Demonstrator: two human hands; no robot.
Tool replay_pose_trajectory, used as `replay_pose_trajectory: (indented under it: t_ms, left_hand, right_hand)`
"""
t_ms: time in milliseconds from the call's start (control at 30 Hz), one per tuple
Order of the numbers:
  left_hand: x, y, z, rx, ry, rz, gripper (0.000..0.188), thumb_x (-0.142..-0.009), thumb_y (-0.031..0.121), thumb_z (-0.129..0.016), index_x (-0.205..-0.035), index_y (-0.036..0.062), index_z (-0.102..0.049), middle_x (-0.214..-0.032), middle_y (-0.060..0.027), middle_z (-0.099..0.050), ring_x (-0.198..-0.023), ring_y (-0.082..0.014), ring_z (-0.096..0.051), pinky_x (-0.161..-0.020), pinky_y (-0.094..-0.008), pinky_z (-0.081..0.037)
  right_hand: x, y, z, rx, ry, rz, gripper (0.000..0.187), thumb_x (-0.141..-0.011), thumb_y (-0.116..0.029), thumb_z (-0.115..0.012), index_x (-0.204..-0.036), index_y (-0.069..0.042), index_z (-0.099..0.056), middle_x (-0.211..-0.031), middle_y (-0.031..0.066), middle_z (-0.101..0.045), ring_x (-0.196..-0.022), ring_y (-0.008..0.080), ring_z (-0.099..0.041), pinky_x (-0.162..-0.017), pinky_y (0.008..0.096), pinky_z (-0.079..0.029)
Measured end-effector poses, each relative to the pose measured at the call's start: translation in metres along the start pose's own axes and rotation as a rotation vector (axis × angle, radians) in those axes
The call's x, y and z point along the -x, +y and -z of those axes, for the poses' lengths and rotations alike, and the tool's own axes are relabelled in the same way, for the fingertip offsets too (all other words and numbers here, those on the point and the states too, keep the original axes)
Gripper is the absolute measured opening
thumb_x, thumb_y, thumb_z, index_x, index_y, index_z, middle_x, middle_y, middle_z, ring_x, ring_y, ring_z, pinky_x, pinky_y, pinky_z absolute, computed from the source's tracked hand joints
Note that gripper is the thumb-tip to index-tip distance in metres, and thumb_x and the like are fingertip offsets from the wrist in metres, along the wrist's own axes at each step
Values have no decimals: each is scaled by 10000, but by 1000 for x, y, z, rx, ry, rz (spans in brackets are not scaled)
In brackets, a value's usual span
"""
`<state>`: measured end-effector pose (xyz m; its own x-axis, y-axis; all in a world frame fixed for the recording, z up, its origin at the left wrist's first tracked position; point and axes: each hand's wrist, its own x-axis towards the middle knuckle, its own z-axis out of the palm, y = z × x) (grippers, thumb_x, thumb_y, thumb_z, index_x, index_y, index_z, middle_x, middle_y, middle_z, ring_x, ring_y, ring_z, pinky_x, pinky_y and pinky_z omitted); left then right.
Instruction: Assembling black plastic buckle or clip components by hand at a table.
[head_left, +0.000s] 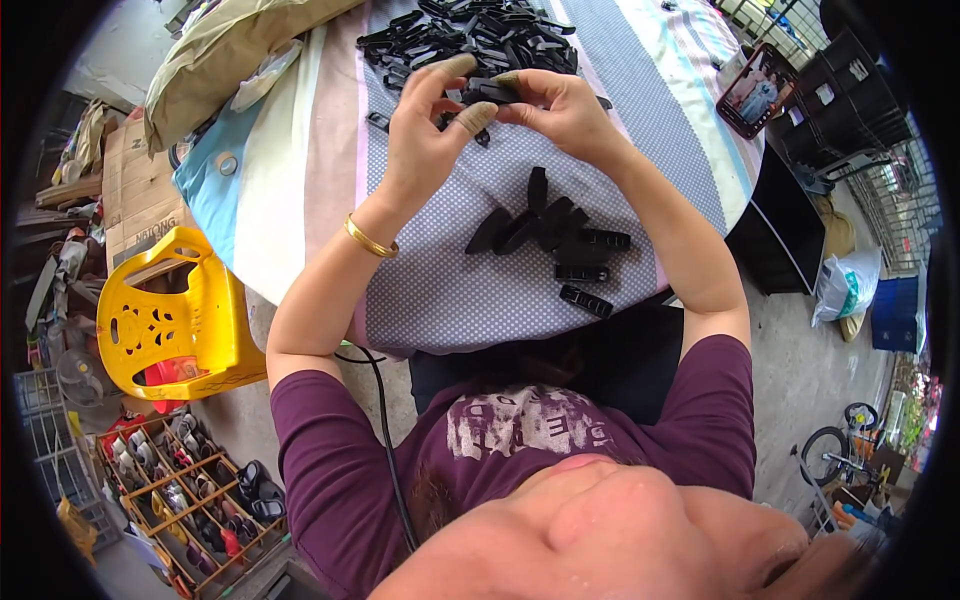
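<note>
Over the table, just in front of a large heap of black plastic pieces (470, 38), my two hands meet at one small dark part. My right hand (570, 118) pinches this black plastic piece (490, 92) between thumb and fingers. From the other side my left hand (425, 130) closes on the piece's left end, partly hidden by the fingers. Tan covers sit on several fingertips. Closer to me lies a smaller group of black plastic pieces (545, 222), some smooth side up, others showing a slotted frame (586, 300).
A patterned cloth covers the round table (420, 290). A phone (758, 90) stands at its right edge, a tape roll (227, 163) at its left. A tan sack (225, 60) rests at the far left. A yellow chair (215, 320) and a shoe rack (190, 500) stand left.
</note>
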<state>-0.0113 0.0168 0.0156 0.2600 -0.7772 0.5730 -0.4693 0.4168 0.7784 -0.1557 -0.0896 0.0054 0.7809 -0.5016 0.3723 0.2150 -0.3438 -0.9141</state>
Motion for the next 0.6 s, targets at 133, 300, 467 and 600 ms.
replay_pose_trajectory:
  t_ms: [133,300,467,600]
  left_hand:
    - [4,-5,2,574,-63,214,362,-832,68,-600,-1178,-2,-518,-1094,-82,-593,-900,-104,-582,-801,-226,-478]
    - [5,9,-4,593,-80,171,339,-848,59,-574,-1175,-10,-516,-1080,-97,-599,-909,-104,-580,-784,-223,-490]
    - [10,22,-4,521,-71,97,288,-853,69,-573,-1123,-25,-536,-978,-70,-617,-858,-86,-577,-735,-195,-495]
    - [11,23,0,333,-106,128,281,-852,83,-576,-1106,-30,-543,-1055,-105,-600,-943,-144,-575,-824,-261,-483]
  right_hand:
    - [2,-3,-9,-90,-19,-94,362,-803,-176,-654,-1084,29,-555,-934,73,-630,-862,121,-605,-792,253,-491]
    - [5,-5,-15,-139,-60,-121,344,-821,-174,-635,-1079,32,-542,-937,75,-623,-876,137,-605,-807,264,-492]
    - [9,-6,-23,-69,-125,-8,355,-845,-137,-599,-1142,19,-481,-1010,76,-591,-935,130,-577,-838,273,-489]
    - [11,-8,-28,-26,-79,119,301,-818,-144,-635,-1066,0,-543,-900,63,-616,-840,111,-594,-746,251,-501]
